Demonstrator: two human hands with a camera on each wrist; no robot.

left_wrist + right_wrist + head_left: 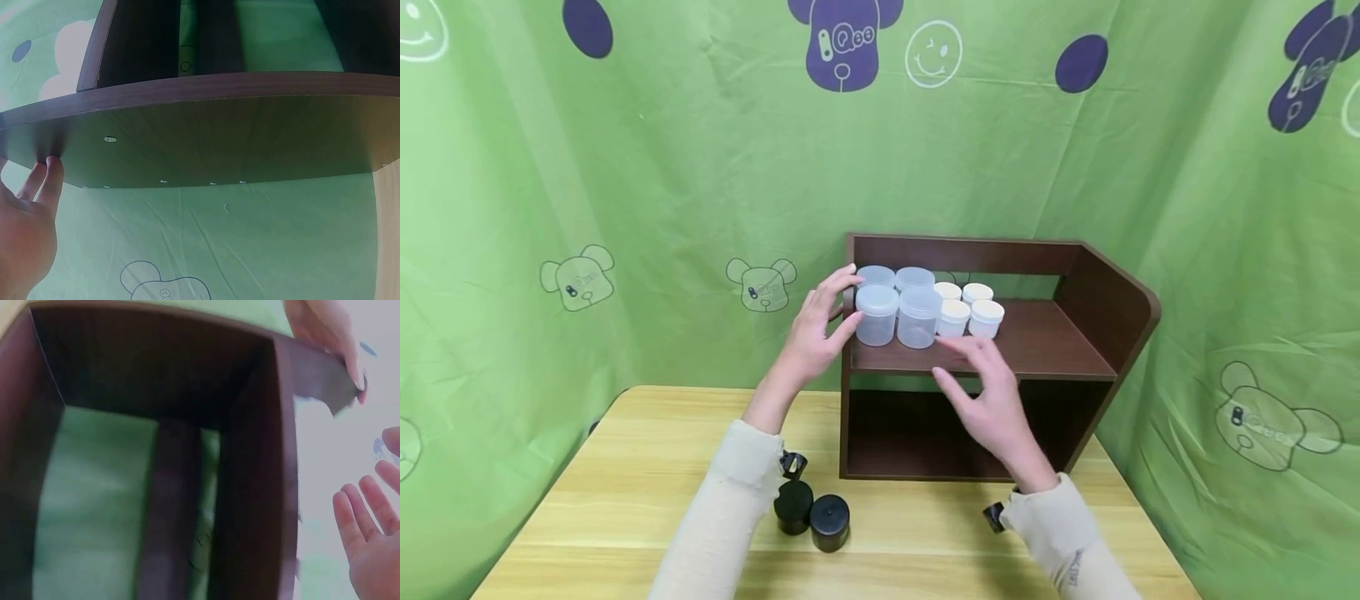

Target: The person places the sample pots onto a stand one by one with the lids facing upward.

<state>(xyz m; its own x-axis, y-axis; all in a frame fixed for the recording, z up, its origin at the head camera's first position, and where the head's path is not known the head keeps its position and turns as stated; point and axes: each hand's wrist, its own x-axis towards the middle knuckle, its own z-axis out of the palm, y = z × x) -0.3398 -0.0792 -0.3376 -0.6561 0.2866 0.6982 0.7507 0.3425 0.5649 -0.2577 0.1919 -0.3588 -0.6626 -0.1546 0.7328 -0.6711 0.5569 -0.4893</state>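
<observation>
On top of the dark brown shelf unit (1052,333), several translucent lidded jars (876,317) stand in two rows at the left end. Several smaller white-lidded jars (985,318) are grouped to their right. My left hand (816,329) is at the unit's left side, thumb beside the front left jar. In the left wrist view, the fingertips (55,164) of that hand touch the outer side panel (206,140). My right hand (988,400) hovers before the shelf's front edge, fingers spread near the second front jar and holding nothing; the right wrist view shows its fingers (369,506) apart.
Two black lidded jars (830,521) stand on the wooden table (602,500), left of and in front of the unit. Below the top shelf is a dark open compartment (910,429). A green printed curtain (700,167) hangs behind and at both sides.
</observation>
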